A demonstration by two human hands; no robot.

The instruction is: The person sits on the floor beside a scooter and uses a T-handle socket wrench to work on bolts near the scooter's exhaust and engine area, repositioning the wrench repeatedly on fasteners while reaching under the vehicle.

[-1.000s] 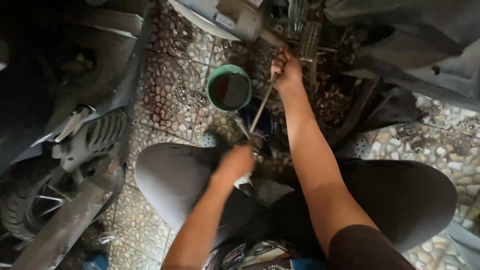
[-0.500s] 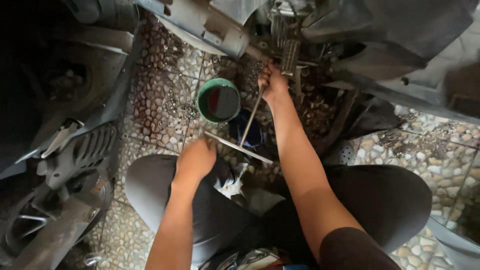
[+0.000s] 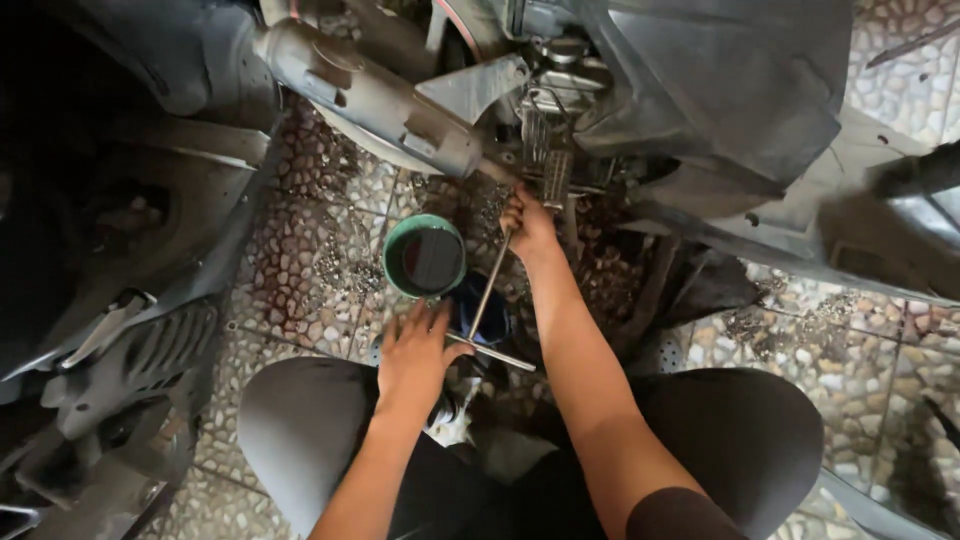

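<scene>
The right hand [image 3: 527, 222] closes around the far end of the T-handle wrench [image 3: 488, 300], steadying it at the engine [image 3: 550, 150], while the left hand [image 3: 415, 350] cups the crossbar beside the green cup [image 3: 424, 257] on the floor.

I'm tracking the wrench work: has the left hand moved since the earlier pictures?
Yes. The left hand has moved up toward the green container and now rests at the T-handle wrench, close under the container's rim.
</scene>
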